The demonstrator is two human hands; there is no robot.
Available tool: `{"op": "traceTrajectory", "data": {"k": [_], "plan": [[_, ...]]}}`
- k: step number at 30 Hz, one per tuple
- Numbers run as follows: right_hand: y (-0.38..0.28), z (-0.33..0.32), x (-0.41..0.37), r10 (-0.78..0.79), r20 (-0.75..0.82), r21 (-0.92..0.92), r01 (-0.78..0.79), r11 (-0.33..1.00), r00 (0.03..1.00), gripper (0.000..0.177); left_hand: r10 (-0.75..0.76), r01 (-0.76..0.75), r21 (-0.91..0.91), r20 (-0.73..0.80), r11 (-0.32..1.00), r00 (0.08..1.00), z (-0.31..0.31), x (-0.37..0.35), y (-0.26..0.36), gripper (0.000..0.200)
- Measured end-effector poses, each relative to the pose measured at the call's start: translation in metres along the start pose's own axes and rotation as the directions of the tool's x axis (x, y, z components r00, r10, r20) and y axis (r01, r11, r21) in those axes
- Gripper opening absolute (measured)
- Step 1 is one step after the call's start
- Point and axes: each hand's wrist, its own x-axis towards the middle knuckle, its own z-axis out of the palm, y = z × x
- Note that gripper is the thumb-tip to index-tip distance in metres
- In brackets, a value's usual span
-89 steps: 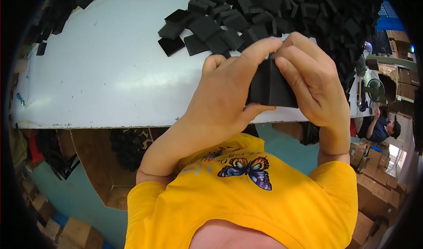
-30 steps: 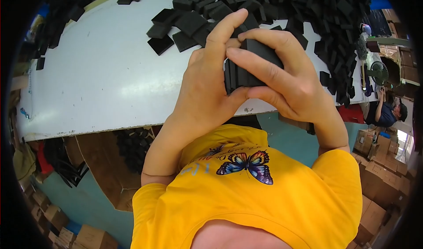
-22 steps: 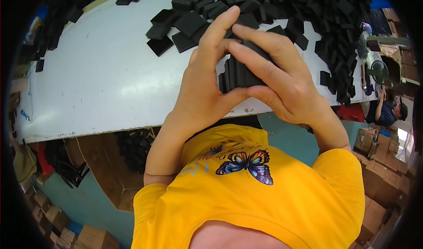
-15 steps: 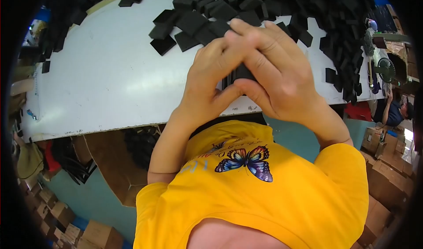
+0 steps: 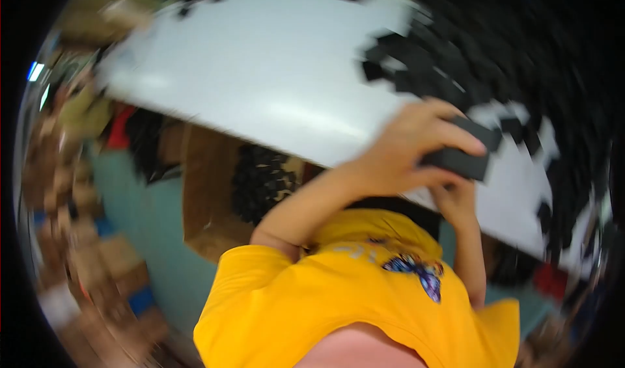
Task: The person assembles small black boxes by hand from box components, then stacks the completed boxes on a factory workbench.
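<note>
My left hand [image 5: 413,143] is closed around a small stack of flat black foam blocks [image 5: 463,162], thumb along the lower side and fingers across the top. The stack is held above the white table near its front edge. Just below it is my right hand [image 5: 458,202], close against the stack's underside. Its fingers are partly hidden and blurred, so whether it grips the stack does not show.
A large heap of black foam blocks [image 5: 495,49] covers the table's right and far side. The white tabletop [image 5: 260,75] extends left. Under the front edge stands an open cardboard box [image 5: 205,192] holding more black pieces. Cartons [image 5: 107,264] stand at lower left.
The view has swung and blurred, with the table now tilted. Both hands were cupped together over the blocks; now the left hand holds the stack out, and the right hand is lower.
</note>
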Motion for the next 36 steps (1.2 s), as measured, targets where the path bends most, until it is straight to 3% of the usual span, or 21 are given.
{"op": "traceTrajectory", "data": {"k": [2, 3, 5, 6, 7, 8, 10, 11, 12, 13, 14, 15, 16, 18, 21, 23, 25, 27, 29, 32, 36], "plan": [[-0.014, 0.006, 0.006, -0.017, -0.041, 0.029, 0.018, 0.999, 0.999, 0.03, 0.026, -0.024, 0.021, -0.094, 1.0, 0.995, -0.002, -0.007, 0.0, 0.047], [-0.01, 0.009, 0.006, -0.11, -0.015, -0.027, 0.11, 0.994, 0.994, 0.038, 0.033, -0.026, 0.06, -0.124, 0.998, 0.992, -0.005, -0.013, 0.001, 0.048], [-0.044, 0.027, 0.012, -0.248, 0.1, 0.034, 0.246, 0.969, 0.964, 0.055, -0.004, 0.026, 0.081, -0.257, 0.996, 0.966, -0.021, -0.034, 0.012, 0.052], [-0.044, 0.044, 0.016, -0.426, 0.137, -0.062, 0.437, 0.898, 0.894, 0.073, -0.016, 0.044, 0.081, -0.327, 0.996, 0.945, -0.038, -0.05, 0.019, 0.053], [-0.063, 0.061, 0.026, -0.445, 0.183, -0.007, 0.454, 0.891, 0.877, 0.081, -0.032, 0.087, 0.108, -0.436, 0.99, 0.899, -0.055, -0.067, 0.029, 0.053], [-0.085, 0.078, 0.032, -0.466, 0.232, 0.05, 0.467, 0.883, 0.854, 0.089, -0.038, 0.128, 0.131, -0.542, 0.983, 0.839, -0.072, -0.086, 0.042, 0.054], [-0.106, 0.119, 0.05, -0.601, 0.344, 0.14, 0.593, 0.793, 0.722, 0.096, -0.053, 0.325, 0.188, -0.792, 0.927, 0.609, -0.098, -0.122, 0.07, 0.054], [-0.114, 0.142, 0.054, -0.659, 0.374, 0.234, 0.621, 0.748, 0.653, 0.093, -0.055, 0.407, 0.159, -0.883, 0.9, 0.467, -0.112, -0.135, 0.079, 0.051], [-0.128, 0.159, 0.054, -0.677, 0.447, 0.264, 0.637, 0.724, 0.584, 0.093, -0.164, 0.482, 0.017, -0.929, 0.876, 0.331, -0.13, -0.152, 0.087, 0.056], [-0.142, 0.166, 0.051, -0.695, 0.481, 0.231, 0.688, 0.688, 0.534, 0.092, -0.066, 0.747, 0.252, -0.928, 0.615, 0.367, -0.151, -0.172, 0.093, 0.062], [-0.152, 0.17, 0.051, -0.705, 0.516, 0.199, 0.733, 0.651, 0.486, 0.092, 0.011, 0.88, 0.417, -0.905, 0.227, 0.426, -0.168, -0.189, 0.096, 0.068], [-0.159, 0.167, 0.055, -0.723, 0.494, 0.189, 0.753, 0.631, 0.483, 0.087, 0.046, 0.907, 0.333, -0.942, 0.258, 0.332, -0.176, -0.202, 0.092, 0.071], [-0.161, 0.16, 0.062, -0.745, 0.45, 0.052, 0.818, 0.572, 0.492, 0.083, 0.072, 0.923, 0.252, -0.968, 0.292, 0.242, -0.181, -0.211, 0.088, 0.074], [-0.148, 0.135, 0.078, -0.758, 0.358, -0.255, 0.839, 0.481, 0.544, 0.075, 0.024, 0.884, 0.29, -0.953, 0.368, 0.303, -0.196, -0.208, 0.086, 0.071], [-0.117, 0.084, 0.109, -0.644, 0.312, -0.511, 0.695, 0.506, 0.699, 0.059, -0.09, 0.797, 0.472, -0.838, 0.377, 0.539, -0.205, -0.151, 0.053, 0.06], [-0.084, 0.055, 0.121, -0.57, 0.248, -0.637, 0.576, 0.513, 0.783, 0.053, -0.106, 0.648, 0.612, -0.685, 0.453, 0.721, -0.216, -0.107, 0.009, 0.055], [-0.058, 0.027, 0.119, -0.523, 0.218, -0.68, 0.512, 0.524, 0.824, 0.05, -0.138, 0.538, 0.632, -0.569, 0.557, 0.811, -0.226, -0.06, -0.048, 0.053], [-0.046, 0.009, 0.115, -0.495, 0.184, -0.697, 0.468, 0.543, 0.849, 0.047, -0.191, 0.447, 0.73, -0.411, 0.517, 0.891, -0.238, -0.013, -0.101, 0.055], [-0.033, -0.003, 0.107, -0.48, 0.149, -0.722, 0.427, 0.544, 0.865, 0.045, -0.199, 0.389, 0.686, -0.343, 0.615, 0.918, -0.243, 0.03, -0.156, 0.052], [-0.025, -0.001, 0.1, -0.509, 0.087, -0.717, 0.409, 0.565, 0.856, 0.042, -0.268, 0.279, 0.772, -0.145, 0.572, 0.952, -0.222, 0.087, -0.196, 0.048], [-0.021, -0.001, 0.103, -0.526, 0.059, -0.696, 0.412, 0.588, 0.849, 0.04, -0.369, 0.226, 0.824, -0.023, 0.519, 0.929, -0.179, 0.123, -0.212, 0.048]]}}
